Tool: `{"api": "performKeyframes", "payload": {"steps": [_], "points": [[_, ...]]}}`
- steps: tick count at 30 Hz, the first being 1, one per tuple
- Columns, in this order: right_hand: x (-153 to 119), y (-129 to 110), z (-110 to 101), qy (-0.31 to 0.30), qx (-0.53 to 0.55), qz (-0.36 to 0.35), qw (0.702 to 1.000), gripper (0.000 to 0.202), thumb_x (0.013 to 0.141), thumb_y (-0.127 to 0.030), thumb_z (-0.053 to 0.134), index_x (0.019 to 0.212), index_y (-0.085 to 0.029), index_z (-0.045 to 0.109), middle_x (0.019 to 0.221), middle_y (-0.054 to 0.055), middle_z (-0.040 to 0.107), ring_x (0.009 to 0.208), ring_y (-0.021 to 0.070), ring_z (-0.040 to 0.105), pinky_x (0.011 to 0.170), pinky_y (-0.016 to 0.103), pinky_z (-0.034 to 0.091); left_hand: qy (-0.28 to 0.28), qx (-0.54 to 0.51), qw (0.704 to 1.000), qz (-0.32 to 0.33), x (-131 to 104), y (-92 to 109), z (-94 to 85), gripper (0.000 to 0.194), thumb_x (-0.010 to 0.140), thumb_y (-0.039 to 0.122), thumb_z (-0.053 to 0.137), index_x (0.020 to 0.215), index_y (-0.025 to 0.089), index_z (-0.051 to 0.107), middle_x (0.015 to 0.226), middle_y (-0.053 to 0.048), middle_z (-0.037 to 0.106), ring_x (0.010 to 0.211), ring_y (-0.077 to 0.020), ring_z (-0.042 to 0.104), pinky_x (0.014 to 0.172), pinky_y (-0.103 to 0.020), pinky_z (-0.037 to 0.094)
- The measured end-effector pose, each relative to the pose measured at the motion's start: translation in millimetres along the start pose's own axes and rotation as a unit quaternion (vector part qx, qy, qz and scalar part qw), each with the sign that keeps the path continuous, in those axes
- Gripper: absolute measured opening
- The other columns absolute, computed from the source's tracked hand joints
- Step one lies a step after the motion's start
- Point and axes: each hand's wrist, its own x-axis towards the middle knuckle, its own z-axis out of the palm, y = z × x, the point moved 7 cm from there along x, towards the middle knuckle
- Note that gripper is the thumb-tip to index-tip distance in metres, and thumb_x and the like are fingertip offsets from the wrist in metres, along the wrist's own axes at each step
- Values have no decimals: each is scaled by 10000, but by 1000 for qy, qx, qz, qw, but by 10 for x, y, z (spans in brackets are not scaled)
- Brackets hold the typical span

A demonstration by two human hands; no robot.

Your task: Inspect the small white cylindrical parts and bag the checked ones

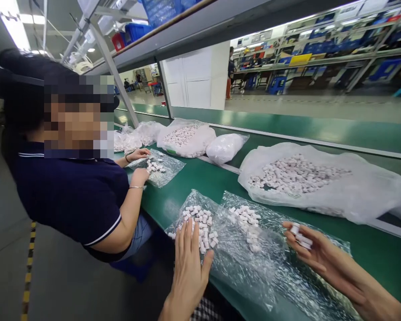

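Note:
My left hand [191, 256] lies flat with its fingers stretched over a pile of small white plastic pieces [205, 223] on a clear plastic sheet [234, 258]. Off to the right, my right hand [316, 252] is raised above the sheeting, palm turned inward. A few of the white pieces [302, 240] rest in its curled fingers. Between my hands, a second heap of white pieces [245, 218] shows on or under the crinkled clear plastic. Just behind, a large translucent bag [361, 196] lies open, filled with many more such pieces.
At the left a co-worker in a dark shirt [70, 196] handles white pieces on another clear sheet [172, 171]. More bags [190, 133] line the back of the green bench [194, 178]. An overhead shelf [194, 26] and its slanted post [112, 71] stand beyond.

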Motion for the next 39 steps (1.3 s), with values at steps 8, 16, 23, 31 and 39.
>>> {"api": "performKeyframes", "payload": {"steps": [8,16,23,31,39], "points": [[-19,-34,209,-44,56,-5,997,179,926,-315,650,1064,-216,709,972,65,678,763,159,644,656,227,621,-8,-85,985,153,-406,941,85,1132,762,831,498,1602,194,87,1580,-144,356,1442,-390,341,1114,-555,433],[-306,-145,399,-52,82,-22,995,357,983,-401,533,1230,-179,666,1315,109,645,1281,263,562,1081,411,502,50,-92,986,133,-123,1072,60,600,970,315,516,1528,210,321,1250,-151,644,1119,-319,627,913,-461,544],[-501,-105,353,-43,104,-10,994,327,958,-366,605,1211,-172,680,1311,117,643,1324,303,521,1113,459,483,31,-268,961,56,3,800,-225,237,996,262,457,1137,235,645,872,-50,661,699,-155,620,618,-255,489],[-422,23,189,-21,79,10,997,369,932,-331,660,1269,-179,649,1304,125,631,1277,307,559,1058,432,541,72,-400,911,-71,-81,553,-446,266,955,425,542,1047,216,678,769,-29,575,671,-146,550,618,-232,472],[-461,47,113,-19,87,4,996,277,874,-323,725,1135,-233,701,824,24,597,581,104,525,487,198,571,92,-564,808,-141,154,453,-532,327,903,482,603,1067,200,604,773,6,522,491,-77,457,428,-192,426]]}}
